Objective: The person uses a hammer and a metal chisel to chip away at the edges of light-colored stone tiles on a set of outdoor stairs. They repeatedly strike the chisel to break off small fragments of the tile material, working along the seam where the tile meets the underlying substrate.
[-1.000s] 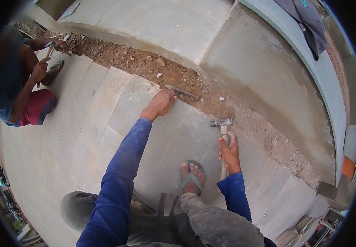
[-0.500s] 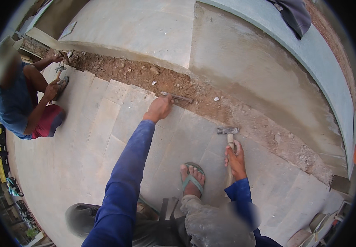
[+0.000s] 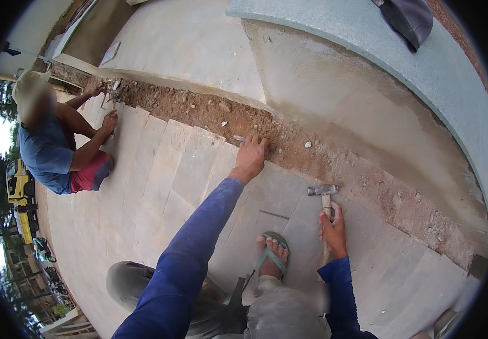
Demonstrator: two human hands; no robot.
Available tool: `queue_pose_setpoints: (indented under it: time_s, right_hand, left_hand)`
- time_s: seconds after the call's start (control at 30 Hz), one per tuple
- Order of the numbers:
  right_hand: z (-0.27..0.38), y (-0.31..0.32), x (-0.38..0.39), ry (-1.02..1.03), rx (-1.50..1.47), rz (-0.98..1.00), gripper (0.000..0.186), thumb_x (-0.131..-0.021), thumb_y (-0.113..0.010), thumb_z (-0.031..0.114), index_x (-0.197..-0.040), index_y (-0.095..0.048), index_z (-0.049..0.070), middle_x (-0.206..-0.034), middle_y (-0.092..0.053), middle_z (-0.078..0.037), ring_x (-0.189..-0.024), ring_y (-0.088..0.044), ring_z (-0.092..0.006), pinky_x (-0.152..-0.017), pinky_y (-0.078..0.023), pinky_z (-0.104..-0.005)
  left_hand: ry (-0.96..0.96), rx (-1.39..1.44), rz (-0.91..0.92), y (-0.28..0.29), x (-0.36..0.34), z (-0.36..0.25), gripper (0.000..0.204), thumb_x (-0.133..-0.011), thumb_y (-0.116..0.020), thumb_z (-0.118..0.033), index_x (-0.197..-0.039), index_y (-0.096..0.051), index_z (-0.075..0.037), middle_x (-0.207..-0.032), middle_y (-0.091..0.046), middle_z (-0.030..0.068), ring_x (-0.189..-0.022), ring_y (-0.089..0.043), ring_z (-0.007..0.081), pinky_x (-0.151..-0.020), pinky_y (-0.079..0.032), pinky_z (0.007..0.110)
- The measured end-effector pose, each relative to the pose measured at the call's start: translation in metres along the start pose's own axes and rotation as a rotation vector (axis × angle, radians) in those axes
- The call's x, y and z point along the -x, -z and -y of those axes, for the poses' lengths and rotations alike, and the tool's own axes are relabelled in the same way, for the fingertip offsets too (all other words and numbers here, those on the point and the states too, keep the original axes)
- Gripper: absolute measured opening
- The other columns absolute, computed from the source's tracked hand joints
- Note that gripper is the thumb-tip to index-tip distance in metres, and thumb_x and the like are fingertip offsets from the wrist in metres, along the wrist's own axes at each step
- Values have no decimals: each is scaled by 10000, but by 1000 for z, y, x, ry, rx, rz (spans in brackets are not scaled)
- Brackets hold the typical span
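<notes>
My left hand point(image 3: 248, 158), at the edge of the paving point(image 3: 187, 178), is closed with its fingers over a short metal bar point(image 3: 239, 138) in the dirt strip point(image 3: 221, 113); most of the bar is hidden. My right hand point(image 3: 333, 230) grips the wooden handle of a hammer point(image 3: 323, 190), its metal head raised above the tiles near the strip. A thin dark rod point(image 3: 274, 214) shows on the paving between my hands. My sandalled foot point(image 3: 271, 254) stands below it.
At left a co-worker point(image 3: 46, 147) crouches, hands around small tools at the strip. Beyond the strip are a concrete step point(image 3: 176, 39) and a pale curved ledge point(image 3: 368, 34) with dark cloth point(image 3: 405, 22). A yellow vehicle point(image 3: 21, 192) and motorbikes point(image 3: 43, 251) stand far left.
The view has shifted, bringing trees and the vehicle into sight. My left hand now covers more of the bar. The thin rod has come into sight on the paving.
</notes>
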State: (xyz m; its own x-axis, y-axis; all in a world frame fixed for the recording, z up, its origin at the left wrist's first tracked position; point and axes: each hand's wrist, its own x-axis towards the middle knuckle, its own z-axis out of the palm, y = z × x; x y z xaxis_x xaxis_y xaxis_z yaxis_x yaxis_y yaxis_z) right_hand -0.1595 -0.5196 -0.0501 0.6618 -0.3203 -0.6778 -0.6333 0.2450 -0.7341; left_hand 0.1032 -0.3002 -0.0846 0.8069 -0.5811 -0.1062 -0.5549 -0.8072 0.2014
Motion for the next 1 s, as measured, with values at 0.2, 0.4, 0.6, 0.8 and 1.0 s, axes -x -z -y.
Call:
queue_pose_setpoints:
  time_s: [0.2,0.4,0.6,0.8,1.0]
  right_hand:
    - [-5,-1,-3,14,-37,54,425,-1012,-600,202,-1400,-443,125,-783,-545,-8,-512,-488,-79,-417,-407,-250]
    - [-13,26,-6,273,520,-164,517,-1013,-601,260,-1464,-464,46,-968,-640,-123,-771,-627,-219,-681,-522,-340]
    - [55,-30,11,386,459,-109,518,-956,-609,152,-1443,-494,22,-1221,-651,-294,-1123,-654,-440,-922,-517,-446]
    - [122,-88,10,463,424,-14,527,-910,-666,69,-1404,-497,3,-1230,-647,-275,-1136,-652,-414,-954,-500,-406]
    - [183,-127,14,586,576,23,520,-909,-626,58,-1407,-484,18,-1129,-656,-289,-1016,-668,-443,-874,-513,-454]
  left_hand:
    - [-147,-140,30,-21,-21,31,290,-922,-548,-67,-1211,-580,-74,-1160,-600,143,-1044,-646,351,-882,-527,455]
    - [-148,92,239,27,-52,30,185,-965,-553,-106,-1128,-504,-34,-980,-671,206,-832,-687,426,-713,-529,543]
    - [-50,420,150,132,-65,66,231,-971,-618,-172,-1094,-528,3,-929,-694,210,-872,-693,392,-771,-544,467]
    - [201,681,205,108,-69,98,247,-965,-681,-182,-1129,-616,-9,-1006,-725,165,-880,-710,199,-710,-583,352]
    - [273,874,28,18,-72,131,227,-915,-739,-221,-1002,-651,-32,-784,-677,109,-695,-641,191,-640,-519,364]
